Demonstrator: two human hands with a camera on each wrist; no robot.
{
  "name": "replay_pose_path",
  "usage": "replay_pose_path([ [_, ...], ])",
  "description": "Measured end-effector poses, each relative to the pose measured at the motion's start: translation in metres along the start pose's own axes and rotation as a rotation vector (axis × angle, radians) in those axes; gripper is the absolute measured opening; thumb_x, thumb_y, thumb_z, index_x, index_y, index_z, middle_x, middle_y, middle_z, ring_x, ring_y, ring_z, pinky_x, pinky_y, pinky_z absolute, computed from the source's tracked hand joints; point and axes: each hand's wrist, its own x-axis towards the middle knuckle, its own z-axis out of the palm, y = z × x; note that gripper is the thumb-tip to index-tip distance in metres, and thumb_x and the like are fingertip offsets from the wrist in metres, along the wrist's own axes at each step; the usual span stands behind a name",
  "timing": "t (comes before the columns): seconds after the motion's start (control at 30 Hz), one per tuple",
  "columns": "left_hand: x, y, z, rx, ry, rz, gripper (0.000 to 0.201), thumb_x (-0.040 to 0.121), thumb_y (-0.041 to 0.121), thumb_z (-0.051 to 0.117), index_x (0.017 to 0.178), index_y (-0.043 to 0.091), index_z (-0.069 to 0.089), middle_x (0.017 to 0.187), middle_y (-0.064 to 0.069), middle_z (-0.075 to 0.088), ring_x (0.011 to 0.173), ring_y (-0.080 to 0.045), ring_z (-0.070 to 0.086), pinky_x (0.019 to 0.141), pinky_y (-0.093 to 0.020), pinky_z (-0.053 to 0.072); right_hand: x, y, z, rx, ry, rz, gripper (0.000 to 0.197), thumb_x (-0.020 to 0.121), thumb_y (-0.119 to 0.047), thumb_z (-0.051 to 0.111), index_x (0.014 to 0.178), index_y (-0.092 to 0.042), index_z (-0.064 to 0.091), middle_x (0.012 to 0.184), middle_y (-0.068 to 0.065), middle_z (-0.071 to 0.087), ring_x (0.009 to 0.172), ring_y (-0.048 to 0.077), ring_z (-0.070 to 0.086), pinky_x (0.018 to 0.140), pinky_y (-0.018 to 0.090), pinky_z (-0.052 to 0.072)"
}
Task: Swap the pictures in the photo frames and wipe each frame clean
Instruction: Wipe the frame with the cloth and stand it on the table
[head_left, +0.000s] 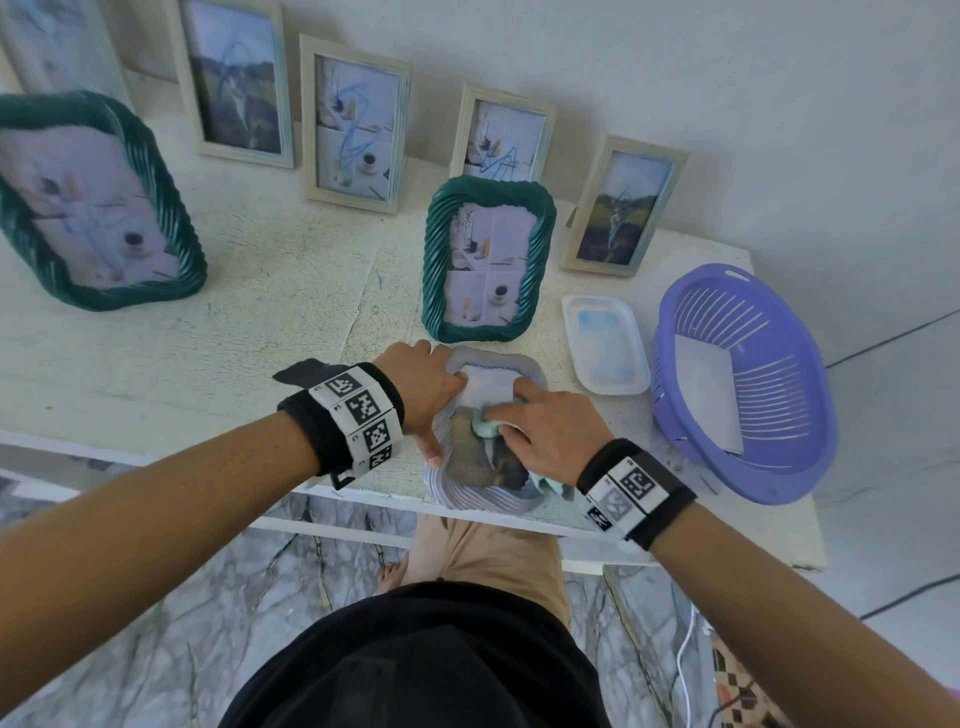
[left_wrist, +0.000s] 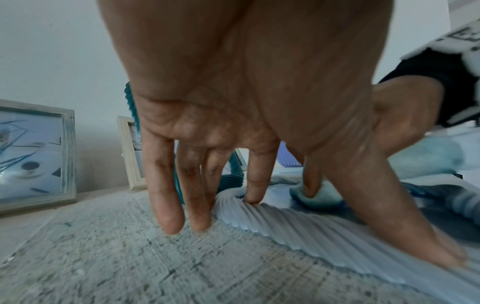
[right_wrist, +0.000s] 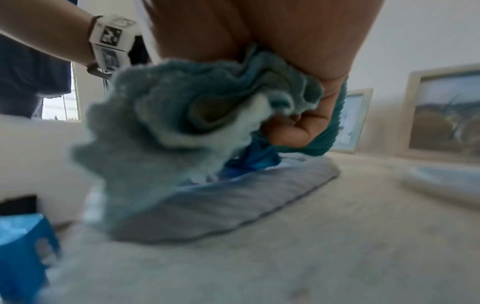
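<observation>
Two hands work at lower centre: the left hand (head_left: 423, 387), fingers straight, presses the pale ribbed frame (head_left: 467, 501) flat on the bench (head_left: 234, 312); the right hand (head_left: 550, 436) grips a teal cloth (head_left: 485, 423) on its glass. A green frame (head_left: 441, 270) stands just behind; a purple basket (head_left: 779, 457) sits at right.

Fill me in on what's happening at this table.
A person is wiping a pale ribbed frame that lies flat at the table's front edge. The left hand presses on the frame's rim to steady it, while the right hand grips a light blue cloth and rubs it over the picture glass. Other frames stand behind; a purple basket sits right.
</observation>
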Motion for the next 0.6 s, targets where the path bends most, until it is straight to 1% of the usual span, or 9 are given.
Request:
replay_pose_path([
  [0.03,0.000,0.000,0.001,0.000,0.001,0.000,0.098,0.057,0.076,0.072,0.130,0.017,0.045,0.132,-0.010,0.046,0.114,-0.028,0.049,0.084,-0.037,0.046,0.000,-0.002,0.004,0.008,0.015,0.011,0.032,0.097,-0.032,0.044,0.125,-0.033,0.059,0.112,0.005,0.052,0.079,0.033,0.062,0.061,0.032,0.041],
  [0.1,0.000,0.000,0.000,0.001,-0.003,-0.002,0.098,0.057,0.077,0.072,0.129,0.016,0.045,0.131,-0.010,0.046,0.113,-0.028,0.050,0.084,-0.038,0.046,-0.009,-0.012,0.012,0.068,-0.015,-0.021,0.032,0.095,-0.031,0.045,0.123,-0.031,0.061,0.113,0.005,0.054,0.079,0.031,0.062,0.062,0.033,0.044],
  [0.2,0.000,0.001,-0.002,-0.005,-0.011,0.001,0.098,0.056,0.077,0.072,0.128,0.015,0.046,0.131,-0.011,0.047,0.112,-0.028,0.051,0.083,-0.038,0.047,-0.026,-0.013,0.011,0.118,-0.089,-0.110,0.033,0.090,-0.034,0.045,0.116,-0.033,0.067,0.113,0.001,0.060,0.077,0.028,0.063,0.062,0.035,0.050],
  [0.27,0.000,0.000,-0.003,-0.007,-0.009,0.005,0.097,0.056,0.076,0.072,0.127,0.015,0.047,0.130,-0.011,0.047,0.112,-0.028,0.051,0.082,-0.037,0.047,-0.020,-0.004,0.005,0.050,-0.095,-0.093,0.033,0.093,-0.034,0.045,0.119,-0.036,0.064,0.115,-0.001,0.057,0.079,0.028,0.063,0.063,0.033,0.046],
  [0.33,0.000,0.000,-0.002,-0.010,-0.003,0.008,0.096,0.057,0.075,0.073,0.126,0.015,0.047,0.130,-0.011,0.048,0.111,-0.028,0.051,0.082,-0.038,0.047,-0.010,0.003,0.004,0.004,-0.022,-0.023,0.033,0.094,-0.033,0.045,0.122,-0.035,0.062,0.115,0.002,0.054,0.080,0.031,0.063,0.061,0.031,0.040],
  [0.4,-0.001,0.001,-0.002,-0.007,-0.003,0.004,0.096,0.057,0.074,0.073,0.126,0.014,0.047,0.130,-0.011,0.048,0.111,-0.028,0.051,0.083,-0.038,0.047,-0.008,-0.001,0.009,0.003,0.026,0.006,0.032,0.094,-0.032,0.046,0.121,-0.031,0.063,0.112,0.004,0.053,0.076,0.032,0.063,0.058,0.031,0.038],
  [0.5,-0.001,0.002,-0.002,-0.006,-0.008,-0.002,0.096,0.056,0.074,0.074,0.125,0.013,0.048,0.128,-0.011,0.048,0.110,-0.028,0.052,0.082,-0.037,0.047,-0.025,-0.013,0.018,0.094,-0.031,-0.085,0.032,0.090,-0.032,0.047,0.116,-0.031,0.066,0.107,0.003,0.058,0.069,0.027,0.062,0.057,0.031,0.046],
  [0.57,0.000,0.002,-0.003,-0.003,-0.007,0.002,0.096,0.057,0.075,0.073,0.126,0.013,0.048,0.129,-0.011,0.048,0.110,-0.028,0.052,0.081,-0.037,0.047,-0.034,-0.009,0.012,0.098,-0.090,-0.119,0.033,0.090,-0.034,0.046,0.116,-0.035,0.066,0.107,0.000,0.058,0.068,0.024,0.061,0.057,0.029,0.042],
  [0.6,0.000,0.001,-0.003,-0.002,-0.005,0.003,0.096,0.057,0.075,0.073,0.126,0.014,0.048,0.130,-0.011,0.047,0.111,-0.028,0.051,0.081,-0.037,0.047,-0.033,-0.003,0.009,0.077,-0.101,-0.113,0.032,0.092,-0.034,0.046,0.117,-0.035,0.065,0.110,0.000,0.058,0.070,0.024,0.061,0.057,0.029,0.041],
])
